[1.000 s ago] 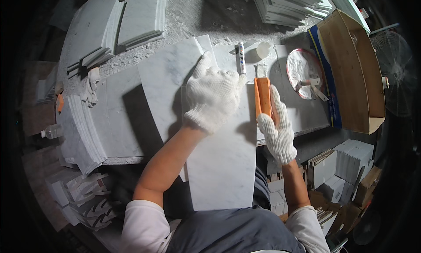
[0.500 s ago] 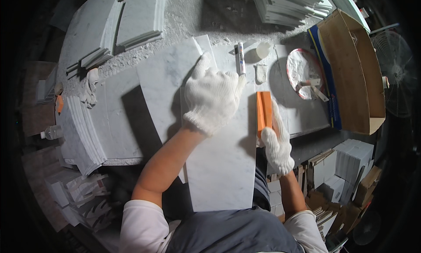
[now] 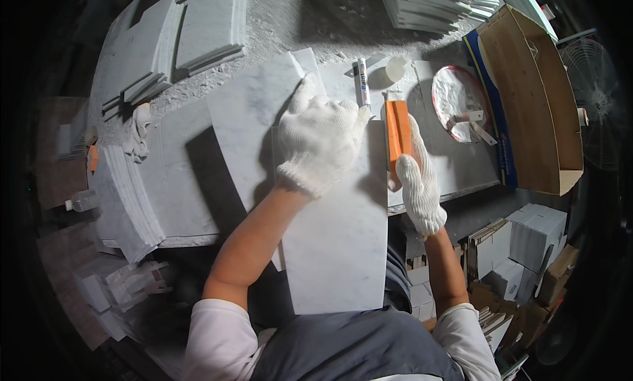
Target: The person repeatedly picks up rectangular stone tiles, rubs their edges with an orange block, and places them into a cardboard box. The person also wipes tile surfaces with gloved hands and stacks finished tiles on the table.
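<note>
A pale grey-veined marble slab (image 3: 336, 249) lies lengthwise in front of me, its near end against my apron. My gloved left hand (image 3: 319, 140) bears down on its far part, with little finger and thumb spread and the middle fingers bent over the far end; their tips are hidden. My gloved right hand (image 3: 422, 186) is closed round an orange sanding block (image 3: 397, 130), thumb on its near end. The block rests along the slab's right edge, close to the far corner. Another marble slab (image 3: 247, 110) lies askew beneath, to the left.
Beyond the slab lie a marker pen (image 3: 362, 83) and a small white cup (image 3: 396, 69). Right are a red-rimmed dish (image 3: 455, 94) with scrapers and an open cardboard box (image 3: 527, 104). Marble stacks (image 3: 208, 31) stand far left, with a plastic bottle (image 3: 82, 201) at the left edge.
My right hand and the sanding block have slid away from me along the slab's right edge, toward its far corner. The left hand keeps its place on the slab.
</note>
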### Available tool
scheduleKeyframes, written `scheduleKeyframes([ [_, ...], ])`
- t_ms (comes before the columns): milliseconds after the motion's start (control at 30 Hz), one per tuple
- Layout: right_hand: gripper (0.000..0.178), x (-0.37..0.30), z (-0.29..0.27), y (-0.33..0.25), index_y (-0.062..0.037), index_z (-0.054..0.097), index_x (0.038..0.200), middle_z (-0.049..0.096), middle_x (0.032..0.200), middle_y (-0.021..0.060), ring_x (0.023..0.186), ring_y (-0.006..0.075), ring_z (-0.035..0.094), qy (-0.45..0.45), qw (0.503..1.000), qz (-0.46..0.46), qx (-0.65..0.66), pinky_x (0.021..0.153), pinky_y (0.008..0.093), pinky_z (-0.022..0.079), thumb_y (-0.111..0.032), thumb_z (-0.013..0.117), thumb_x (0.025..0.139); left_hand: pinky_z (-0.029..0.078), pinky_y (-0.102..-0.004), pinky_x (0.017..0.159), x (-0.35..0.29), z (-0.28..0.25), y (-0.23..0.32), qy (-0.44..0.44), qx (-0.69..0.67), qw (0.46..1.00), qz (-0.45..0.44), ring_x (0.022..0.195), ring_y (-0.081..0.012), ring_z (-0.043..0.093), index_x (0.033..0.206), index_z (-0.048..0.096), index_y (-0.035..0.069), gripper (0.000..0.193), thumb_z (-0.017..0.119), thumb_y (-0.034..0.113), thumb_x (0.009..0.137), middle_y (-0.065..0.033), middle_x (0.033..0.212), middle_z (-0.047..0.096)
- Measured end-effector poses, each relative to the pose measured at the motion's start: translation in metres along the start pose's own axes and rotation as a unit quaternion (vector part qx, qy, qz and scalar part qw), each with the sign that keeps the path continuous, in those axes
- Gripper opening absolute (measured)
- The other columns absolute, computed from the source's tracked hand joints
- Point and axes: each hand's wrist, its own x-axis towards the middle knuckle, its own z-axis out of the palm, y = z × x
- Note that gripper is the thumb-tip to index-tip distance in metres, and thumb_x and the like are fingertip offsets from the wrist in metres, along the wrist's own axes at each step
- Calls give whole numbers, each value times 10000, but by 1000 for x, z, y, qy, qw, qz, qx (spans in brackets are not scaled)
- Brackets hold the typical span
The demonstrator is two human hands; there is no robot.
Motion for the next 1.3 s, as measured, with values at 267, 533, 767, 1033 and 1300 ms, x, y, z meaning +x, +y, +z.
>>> scheduleKeyframes([
  [267, 810, -53, -12, 21, -30, 317, 1632, 608, 1277, 128, 868, 126, 600, -15, 996, 65, 53, 715, 257, 528, -369, 669, 986, 560, -464, 664, 6, -10, 5, -147, 41, 985, -82, 806, -282, 704, 929, 719, 172, 237, 594, 367, 983, -83, 819, 700],
  [533, 723, -36, -41, 39, -204, 523, 1524, 549, 1418, 163, 935, 223, 698, 174, 856, -50, -485, 840, 350, 590, -298, 821, 872, 506, -478, 913, 5, -20, 4, -87, -113, 989, 23, 1063, -299, 672, 1279, 648, 181, 562, 627, 616, 924, -79, 1101, 738],
  [767, 526, -77, -47, 35, 3, 588, 1442, 564, 1413, 171, 820, 120, 668, 241, 893, -239, -294, 774, 262, 579, -74, 730, 941, 535, -486, 977, 39, 3, 8, -271, 19, 962, -40, 1195, -334, 647, 1406, 570, 208, 578, 471, 622, 1015, -122, 1183, 721],
  [1033, 830, -129, -7, 38, 12, 377, 1598, 532, 1536, 137, 1285, 211, 567, -168, 984, 32, 55, 1086, 347, 437, -573, 523, 1027, 449, -491, 1085, 18, -22, 31, -123, 191, 974, 3, 1348, -361, 550, 1433, 575, 173, 489, 444, 447, 1050, -143, 1364, 657],
  [1300, 535, -105, -20, 33, -3, 462, 1544, 562, 1490, 222, 1345, 298, 573, 60, 995, -61, -58, 1130, 381, 444, -187, 574, 1055, 404, -469, 1102, -116, -78, 58, -145, -183, 960, 153, 1459, -329, 427, 1455, 566, 74, 550, 522, 420, 1030, -148, 1515, 539],
])
